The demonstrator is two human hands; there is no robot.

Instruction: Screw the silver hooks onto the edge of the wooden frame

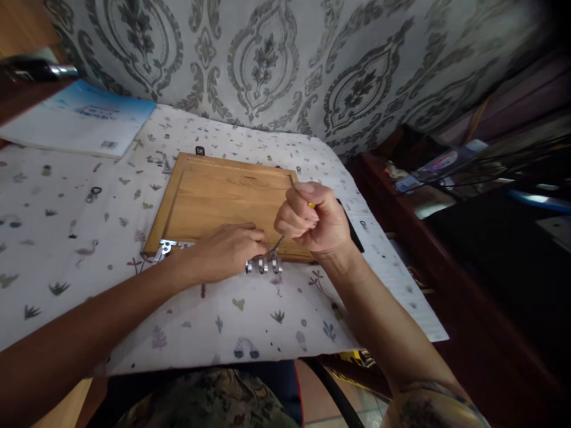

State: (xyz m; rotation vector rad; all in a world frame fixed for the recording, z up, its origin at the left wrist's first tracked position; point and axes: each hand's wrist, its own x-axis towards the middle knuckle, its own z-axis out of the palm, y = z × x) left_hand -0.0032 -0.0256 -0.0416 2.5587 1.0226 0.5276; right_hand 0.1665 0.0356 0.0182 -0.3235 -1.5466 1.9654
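A wooden panel point(223, 190) with a raised frame lies flat on the table. Along its near edge sit shiny metal hinges, one hinge point(166, 246) at the left corner and curved metal hinge parts point(263, 265) further right. My left hand point(232, 249) rests palm down over this edge, fingers bent and pressed onto the metal hinge, which it partly covers. My right hand point(314, 217) is closed in a fist around a screwdriver point(279, 242). A bit of its yellow handle shows between the fingers, and its thin shaft slants down-left to the hinge beside my left fingertips.
A patterned white cloth point(134, 315) covers the table. At the back left lies a blue and white book point(84, 119). A dark flat object point(350, 226) pokes out beyond the panel's right side. To the right stands a dark red surface point(428, 249) with cables and packets.
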